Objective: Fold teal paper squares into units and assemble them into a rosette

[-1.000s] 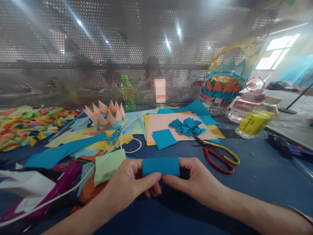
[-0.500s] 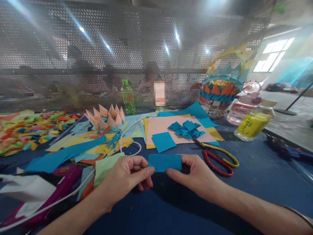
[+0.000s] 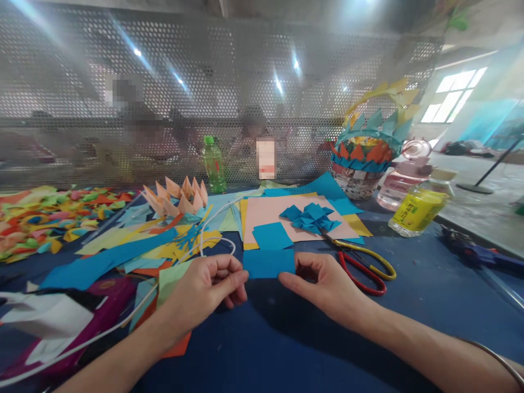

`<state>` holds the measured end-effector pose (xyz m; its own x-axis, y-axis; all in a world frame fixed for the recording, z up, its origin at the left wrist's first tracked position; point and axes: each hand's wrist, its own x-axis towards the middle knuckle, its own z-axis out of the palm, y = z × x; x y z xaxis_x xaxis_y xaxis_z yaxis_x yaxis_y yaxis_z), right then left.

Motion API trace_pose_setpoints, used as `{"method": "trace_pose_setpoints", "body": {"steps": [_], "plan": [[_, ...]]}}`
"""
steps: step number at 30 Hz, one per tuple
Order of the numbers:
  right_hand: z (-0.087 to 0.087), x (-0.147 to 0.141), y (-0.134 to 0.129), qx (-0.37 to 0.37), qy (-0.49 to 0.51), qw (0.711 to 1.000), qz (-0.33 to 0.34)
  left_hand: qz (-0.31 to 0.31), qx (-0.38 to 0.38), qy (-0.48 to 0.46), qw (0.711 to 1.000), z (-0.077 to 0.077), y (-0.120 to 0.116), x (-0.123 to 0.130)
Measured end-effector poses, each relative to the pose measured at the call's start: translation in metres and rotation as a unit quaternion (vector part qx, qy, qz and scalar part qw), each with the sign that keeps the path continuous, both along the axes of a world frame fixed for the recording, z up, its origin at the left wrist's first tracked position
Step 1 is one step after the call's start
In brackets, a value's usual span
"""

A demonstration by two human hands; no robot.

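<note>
Between my two hands is a small blue paper rectangle (image 3: pixel 268 263), its broad face toward me. My left hand (image 3: pixel 223 281) pinches its left edge between thumb and fingers. At the right edge, my right hand (image 3: pixel 315 275) grips it the same way, thumb at the lower corner. Just behind lies a blue paper square (image 3: pixel 272 236), partly over a pink sheet (image 3: pixel 262 210). Folded blue paper pieces (image 3: pixel 314 218) are heaped on that sheet. Right of them rest scissors (image 3: pixel 366 267) with one red and one yellow handle loop.
Left are a purple power strip (image 3: pixel 110 300) with a white cable, paper scraps (image 3: pixel 45 215) and a peach folded-paper ring (image 3: pixel 176 199). A green-capped bottle (image 3: pixel 214 166), a paper basket (image 3: pixel 356 180), a yellow-labelled bottle (image 3: pixel 423 210) and a blue tool (image 3: pixel 487 251) stand or lie farther out.
Both hands have raised the blue paper slightly and shifted it a little left. It now shows a taller face and overlaps the view of the square behind. The grip stays on both edges.
</note>
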<state>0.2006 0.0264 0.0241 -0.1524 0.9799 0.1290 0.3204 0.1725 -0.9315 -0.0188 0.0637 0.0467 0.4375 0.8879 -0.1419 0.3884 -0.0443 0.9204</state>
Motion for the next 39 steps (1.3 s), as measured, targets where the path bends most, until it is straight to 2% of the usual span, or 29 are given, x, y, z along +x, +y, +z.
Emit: {"method": "trace_pose_setpoints", "body": {"steps": [6, 8, 12, 18, 24, 31, 34, 39], "plan": [[0.002, -0.002, -0.005, -0.015, 0.015, 0.999, 0.034, -0.039, -0.044, -0.067, 0.996, -0.003, -0.004, -0.002], [0.004, -0.004, -0.008, -0.020, 0.008, 0.999, 0.046, -0.045, -0.053, -0.059, 0.996, -0.003, -0.008, 0.000], [0.004, -0.007, -0.013, -0.032, 0.009, 0.998, 0.062, -0.053, -0.028, -0.026, 0.998, -0.002, -0.013, 0.005], [0.002, -0.012, -0.018, -0.097, 0.078, 0.987, 0.105, -0.076, 0.006, 0.002, 0.997, -0.005, -0.015, 0.007], [0.003, -0.012, -0.016, -0.076, 0.046, 0.992, 0.091, -0.095, 0.018, 0.027, 0.995, -0.007, -0.015, 0.007], [0.001, -0.003, -0.008, -0.064, -0.003, 0.995, 0.072, -0.087, -0.040, 0.012, 0.995, -0.010, -0.003, -0.004], [-0.001, 0.001, -0.005, -0.068, -0.002, 0.995, 0.070, -0.074, -0.010, 0.041, 0.996, -0.008, 0.005, -0.008], [-0.002, 0.004, 0.001, -0.053, -0.034, 0.998, 0.028, -0.062, 0.014, 0.055, 0.996, 0.001, 0.014, -0.012]]}}
